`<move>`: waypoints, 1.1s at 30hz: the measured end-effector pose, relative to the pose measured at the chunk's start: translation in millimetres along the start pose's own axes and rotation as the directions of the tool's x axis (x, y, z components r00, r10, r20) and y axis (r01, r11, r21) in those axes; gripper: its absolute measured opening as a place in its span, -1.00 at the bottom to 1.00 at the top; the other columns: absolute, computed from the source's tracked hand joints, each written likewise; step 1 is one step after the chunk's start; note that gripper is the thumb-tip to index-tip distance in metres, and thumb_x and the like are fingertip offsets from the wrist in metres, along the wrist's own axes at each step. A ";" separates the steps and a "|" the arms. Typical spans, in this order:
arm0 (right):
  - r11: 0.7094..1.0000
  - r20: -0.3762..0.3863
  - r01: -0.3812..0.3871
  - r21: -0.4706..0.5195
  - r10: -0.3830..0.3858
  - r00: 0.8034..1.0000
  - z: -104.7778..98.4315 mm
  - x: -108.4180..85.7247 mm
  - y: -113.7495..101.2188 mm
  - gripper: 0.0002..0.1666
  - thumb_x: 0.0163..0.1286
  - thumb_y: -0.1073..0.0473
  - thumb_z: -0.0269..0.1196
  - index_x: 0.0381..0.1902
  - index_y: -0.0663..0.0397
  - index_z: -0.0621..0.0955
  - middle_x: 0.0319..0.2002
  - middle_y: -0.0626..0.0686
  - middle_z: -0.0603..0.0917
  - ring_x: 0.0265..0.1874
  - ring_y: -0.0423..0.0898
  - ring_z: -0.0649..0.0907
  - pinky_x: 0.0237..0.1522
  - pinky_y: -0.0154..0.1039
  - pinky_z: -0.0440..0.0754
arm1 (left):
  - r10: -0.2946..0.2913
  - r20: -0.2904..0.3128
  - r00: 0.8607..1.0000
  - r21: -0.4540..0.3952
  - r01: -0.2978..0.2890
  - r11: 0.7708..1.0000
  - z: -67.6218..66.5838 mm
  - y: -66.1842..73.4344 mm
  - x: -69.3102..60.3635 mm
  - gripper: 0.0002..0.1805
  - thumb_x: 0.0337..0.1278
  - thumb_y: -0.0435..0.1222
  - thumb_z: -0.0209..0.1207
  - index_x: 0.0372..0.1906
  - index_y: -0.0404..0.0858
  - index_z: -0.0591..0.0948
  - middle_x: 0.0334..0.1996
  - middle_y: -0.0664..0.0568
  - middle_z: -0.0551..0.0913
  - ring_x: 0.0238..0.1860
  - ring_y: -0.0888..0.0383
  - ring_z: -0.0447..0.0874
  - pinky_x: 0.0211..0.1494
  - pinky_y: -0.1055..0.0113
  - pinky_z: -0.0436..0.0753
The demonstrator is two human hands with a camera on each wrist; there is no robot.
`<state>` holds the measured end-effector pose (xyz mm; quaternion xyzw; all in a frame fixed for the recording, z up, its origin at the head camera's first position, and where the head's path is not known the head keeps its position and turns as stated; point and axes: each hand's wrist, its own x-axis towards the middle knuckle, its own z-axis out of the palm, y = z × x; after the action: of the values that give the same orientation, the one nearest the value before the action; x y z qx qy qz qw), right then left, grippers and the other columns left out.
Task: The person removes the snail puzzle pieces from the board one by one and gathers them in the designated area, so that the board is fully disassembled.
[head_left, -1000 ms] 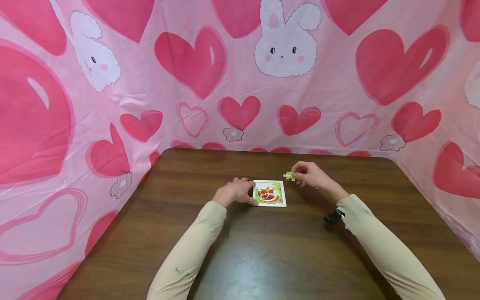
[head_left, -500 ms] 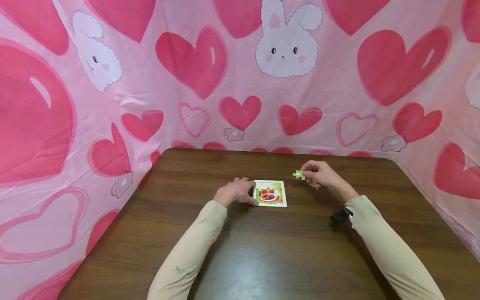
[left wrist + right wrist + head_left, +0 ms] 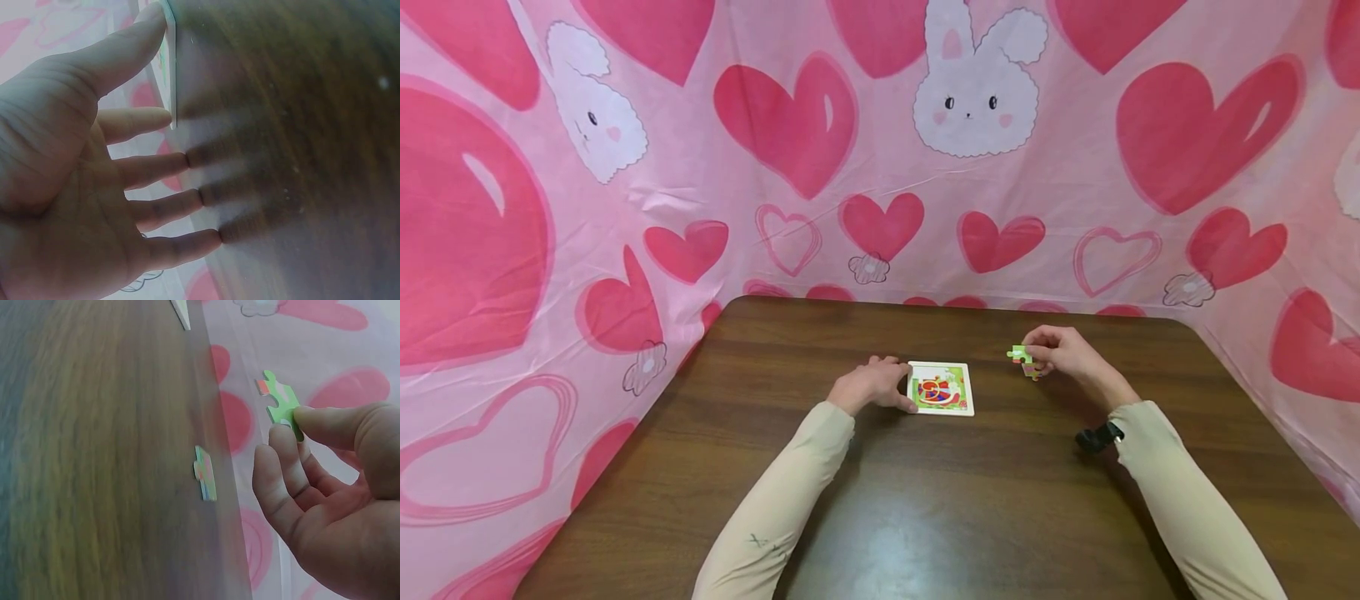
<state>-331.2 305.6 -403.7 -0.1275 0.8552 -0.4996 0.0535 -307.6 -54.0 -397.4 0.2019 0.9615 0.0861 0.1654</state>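
Note:
A square puzzle board (image 3: 940, 412) with a white rim lies on the table, a colourful picture partly filling it and a pale area at its upper left. My left hand (image 3: 869, 386) rests at its left side, fingers fairly straight; in the left wrist view the thumb (image 3: 134, 47) and index finger touch the board's edge (image 3: 173, 81). Between thumb and fingers, my right hand (image 3: 1063, 352) pinches a green puzzle piece (image 3: 284, 403) with a bit of red, raised above the table. Below that hand, another puzzle piece (image 3: 206, 474) lies on the wood, partly hidden in the head view.
The brown wooden table (image 3: 880, 492) reaches back to a pink cloth (image 3: 880, 167) printed with hearts and rabbits, which also hangs at both sides. A black device (image 3: 1097, 437) is strapped at the right wrist.
My right hand has moved right, away from the board, carrying the green puzzle piece. The piece lying on the table has come into view beside it. My left hand stays at the board.

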 end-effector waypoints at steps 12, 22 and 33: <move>0.995 -0.014 -0.053 -0.087 0.052 0.999 -21.2 -10.9 13.1 -0.68 0.42 0.19 0.23 -0.01 0.35 0.54 -0.35 0.14 0.61 -0.46 -0.13 0.59 -0.36 -0.23 0.70 | -0.007 -0.003 1.000 -0.007 0.007 1.000 -0.2 1.1 -0.3 -0.15 -0.05 0.18 0.36 0.38 0.03 0.37 0.39 0.01 0.37 0.28 -0.04 0.30 0.31 -0.14 0.43; 0.990 0.001 -0.106 -0.095 0.106 0.994 -37.5 -14.4 24.8 -0.66 0.41 0.21 0.23 -0.01 0.40 0.52 -0.39 0.04 0.59 -0.47 -0.11 0.61 -0.39 -0.21 0.68 | 0.000 -0.001 1.000 0.010 0.000 1.000 -0.9 1.7 0.8 -0.14 -0.03 0.18 0.35 0.40 0.01 0.36 0.41 0.00 0.35 0.31 -0.05 0.29 0.34 -0.14 0.42; 0.984 0.030 -0.126 -0.123 0.130 0.991 -42.8 -18.3 33.6 -0.66 0.42 0.24 0.21 -0.01 0.45 0.50 -0.41 0.04 0.57 -0.49 -0.13 0.59 -0.44 -0.22 0.66 | 0.018 0.003 1.000 0.030 -0.018 0.999 -1.4 2.6 0.6 -0.19 -0.02 0.17 0.35 0.35 -0.03 0.41 0.39 -0.03 0.37 0.30 -0.05 0.31 0.31 -0.12 0.45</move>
<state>-328.5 362.4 -412.4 -0.0848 0.8891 -0.4398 0.0941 -307.7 -51.6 -395.7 0.2130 0.9606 0.0729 0.1631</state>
